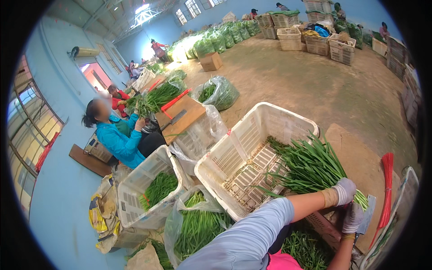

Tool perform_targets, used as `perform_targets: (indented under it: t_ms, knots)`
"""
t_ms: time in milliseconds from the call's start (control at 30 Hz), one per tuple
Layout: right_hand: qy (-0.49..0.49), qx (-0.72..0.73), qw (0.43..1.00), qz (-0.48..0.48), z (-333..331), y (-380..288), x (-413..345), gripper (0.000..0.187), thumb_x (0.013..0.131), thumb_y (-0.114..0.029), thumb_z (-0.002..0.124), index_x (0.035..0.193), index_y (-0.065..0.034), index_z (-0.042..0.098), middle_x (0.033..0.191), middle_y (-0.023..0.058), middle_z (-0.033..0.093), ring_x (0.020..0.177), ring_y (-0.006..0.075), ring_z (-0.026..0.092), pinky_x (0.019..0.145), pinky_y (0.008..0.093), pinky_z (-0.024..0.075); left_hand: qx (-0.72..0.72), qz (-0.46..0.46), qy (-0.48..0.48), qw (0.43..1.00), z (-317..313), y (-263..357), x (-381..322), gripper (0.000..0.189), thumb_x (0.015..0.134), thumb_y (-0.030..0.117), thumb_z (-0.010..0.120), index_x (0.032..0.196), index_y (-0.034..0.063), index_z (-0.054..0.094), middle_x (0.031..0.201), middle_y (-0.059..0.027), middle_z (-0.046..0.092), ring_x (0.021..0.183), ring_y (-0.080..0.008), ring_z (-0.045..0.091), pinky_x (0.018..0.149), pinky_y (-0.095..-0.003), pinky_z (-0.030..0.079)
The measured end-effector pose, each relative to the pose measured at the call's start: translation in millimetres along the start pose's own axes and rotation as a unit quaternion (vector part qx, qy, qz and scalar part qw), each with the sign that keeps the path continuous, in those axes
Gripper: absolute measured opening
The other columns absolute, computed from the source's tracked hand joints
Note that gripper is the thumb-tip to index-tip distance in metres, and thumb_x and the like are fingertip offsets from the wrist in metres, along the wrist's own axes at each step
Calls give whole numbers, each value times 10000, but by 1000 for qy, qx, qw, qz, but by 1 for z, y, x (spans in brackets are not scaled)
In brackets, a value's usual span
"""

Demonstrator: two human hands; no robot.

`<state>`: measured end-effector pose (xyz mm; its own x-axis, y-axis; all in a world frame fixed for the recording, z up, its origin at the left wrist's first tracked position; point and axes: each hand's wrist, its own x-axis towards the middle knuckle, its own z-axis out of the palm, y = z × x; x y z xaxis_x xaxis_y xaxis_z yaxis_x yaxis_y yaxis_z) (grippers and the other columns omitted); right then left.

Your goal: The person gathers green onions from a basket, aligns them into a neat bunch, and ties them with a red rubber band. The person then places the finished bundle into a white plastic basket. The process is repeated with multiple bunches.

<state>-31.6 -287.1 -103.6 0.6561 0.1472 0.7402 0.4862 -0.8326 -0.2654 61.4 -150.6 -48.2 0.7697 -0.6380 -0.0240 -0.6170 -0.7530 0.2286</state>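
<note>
Both of my hands wear striped knit gloves. My left hand (344,193) is closed around the pale stalk end of a bunch of leafy green garlic chives (312,165), whose leaves fan out over a white plastic crate. Just below, my right hand (353,217) has its fingers curled against the underside of the stalks; what they hold is hidden. A bit of red shows between the two hands. Beside my right hand, a cleaver (368,211) lies on a wooden board (354,148), its dark handle by my wrist. A bundle of red ties (387,189) rests on the board's right side.
The large white crate (233,152) has scattered leaves inside. Left of it stand a smaller crate (128,202) with chives and a plastic bag of chives (199,229). A co-worker in a blue jacket (118,141) sits by another board (182,114) with a knife. Trimmings (303,249) lie below me.
</note>
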Motion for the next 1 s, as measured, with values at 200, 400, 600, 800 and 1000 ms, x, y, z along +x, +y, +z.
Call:
perform_targets:
  t_ms: [200,400,600,800,1000]
  knots:
    - [-126,-87,983,106,14,-19,7,75,919,-163,638,921,-99,676,777,152,649,697,368,637,632,465,496,-13,26,-133,991,41,-15,74,293,860,269,667,1054,104,812,1062,-172,767,1023,-349,738,844,-470,580]
    - [-79,-44,943,319,44,-28,-1,229,1001,-253,620,930,-51,701,829,179,696,727,400,654,657,461,514,95,121,-236,959,25,-9,102,351,880,358,657,1098,127,807,1122,-132,767,1080,-296,718,921,-466,547]
    - [1,-23,975,222,40,-21,-19,82,943,-150,693,921,-71,699,809,156,671,702,374,643,644,429,514,57,75,-320,943,-33,0,72,380,895,382,622,1103,120,803,1131,-140,761,1070,-315,703,930,-472,527]
    - [89,-10,984,156,48,-19,-38,49,925,-97,711,942,-52,712,794,152,666,684,336,641,647,411,509,46,76,-260,962,7,-11,74,394,897,426,630,1064,120,813,1087,-138,764,1057,-313,706,904,-500,525]
    - [47,111,939,323,55,-22,-20,170,969,-137,671,1071,-10,719,897,159,725,773,309,675,733,369,523,126,143,-229,954,36,6,93,332,866,374,677,1040,126,815,1075,-140,766,1063,-306,712,899,-497,530]
